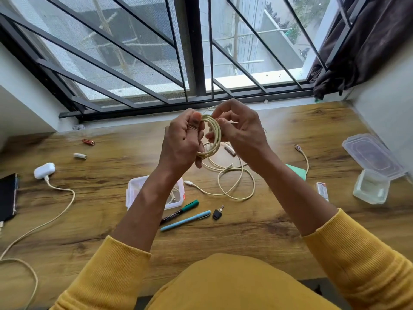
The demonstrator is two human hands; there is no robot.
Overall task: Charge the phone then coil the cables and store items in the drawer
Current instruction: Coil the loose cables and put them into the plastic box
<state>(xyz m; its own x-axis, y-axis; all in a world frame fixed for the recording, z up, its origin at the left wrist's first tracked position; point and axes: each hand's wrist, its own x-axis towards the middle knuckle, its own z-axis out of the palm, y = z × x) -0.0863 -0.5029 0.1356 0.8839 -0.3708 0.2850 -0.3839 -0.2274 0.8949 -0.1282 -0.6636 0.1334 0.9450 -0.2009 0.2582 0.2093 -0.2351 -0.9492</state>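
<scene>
A cream cable coil (215, 135) is held up above the wooden desk (257, 224) near the window. My left hand (183, 142) grips the coil's left side, and my right hand (239, 130) pinches its right side. The loose rest of that cable (237, 182) lies in loops on the desk below, ending in a white plug (187, 182). A second cream cable (60, 211) runs from a white earbud case (44, 170) at the left. A dark phone (7, 198) lies at the far left edge.
A small clear box (134, 191) sits under my left forearm. Two pens (185, 217), a black key (218, 212), two batteries (80, 155), a green paper (296, 172), another cable end (298, 148) and an open plastic container with lid (375, 173) lie about.
</scene>
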